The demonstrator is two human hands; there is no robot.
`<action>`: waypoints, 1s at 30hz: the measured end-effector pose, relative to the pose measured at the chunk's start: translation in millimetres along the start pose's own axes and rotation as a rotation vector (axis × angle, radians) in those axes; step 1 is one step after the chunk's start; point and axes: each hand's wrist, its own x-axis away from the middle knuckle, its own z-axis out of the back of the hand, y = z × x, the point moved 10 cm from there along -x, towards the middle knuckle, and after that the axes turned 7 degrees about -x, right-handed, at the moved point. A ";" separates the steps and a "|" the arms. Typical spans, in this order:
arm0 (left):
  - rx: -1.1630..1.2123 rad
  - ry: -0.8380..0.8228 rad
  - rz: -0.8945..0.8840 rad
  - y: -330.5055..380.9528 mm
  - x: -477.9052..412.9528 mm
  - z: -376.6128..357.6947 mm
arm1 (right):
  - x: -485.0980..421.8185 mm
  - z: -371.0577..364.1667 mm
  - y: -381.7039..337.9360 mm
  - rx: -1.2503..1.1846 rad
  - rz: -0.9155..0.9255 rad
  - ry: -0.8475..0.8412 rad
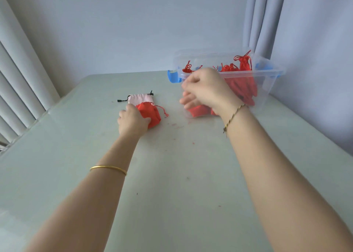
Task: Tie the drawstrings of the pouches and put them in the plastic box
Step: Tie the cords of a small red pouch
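Centrally, the left grip [132,121] curls round a red pouch [150,114] overlapping a pink pouch [140,99] on the desk [172,175] (well in from its edges). The right grip [206,87], curled and blurred, hangs at the front rim of the plastic box [263,74]; whether it pinches anything, I cannot tell.

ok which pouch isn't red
The pink pouch with black drawstrings, on the table partly under the red pouch the left hand grips. Every other pouch is red.
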 end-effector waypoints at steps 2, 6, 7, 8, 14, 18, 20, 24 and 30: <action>0.045 0.002 0.010 -4.3 1.5 0.0 | 4.2 -17.8 23.7 0.030 -0.043 -0.067; 0.092 -0.014 0.023 -9.4 3.5 -1.8 | 3.9 -39.2 61.0 0.066 -0.110 -0.151; 0.105 -0.006 0.010 -10.2 4.5 -2.1 | 3.6 -43.1 67.0 0.069 -0.114 -0.163; 0.123 0.007 -0.007 -10.3 5.5 -2.0 | 3.6 -46.3 70.7 0.071 -0.113 -0.169; 0.176 0.100 -0.145 -3.4 16.5 3.1 | 2.2 -53.2 79.4 0.110 -0.067 -0.150; 0.134 0.097 -0.215 2.9 19.9 4.5 | 2.3 -57.8 82.7 0.044 -0.065 -0.157; 0.161 0.056 -0.279 12.3 23.0 2.6 | 3.4 -60.0 84.0 0.004 -0.057 -0.164; 0.381 -0.161 -0.347 36.2 33.5 -2.9 | 4.3 -55.4 77.3 -0.034 -0.014 -0.164; 0.639 -0.381 -0.383 50.8 39.4 -3.8 | 0.7 -40.2 70.3 -0.016 -0.010 -0.168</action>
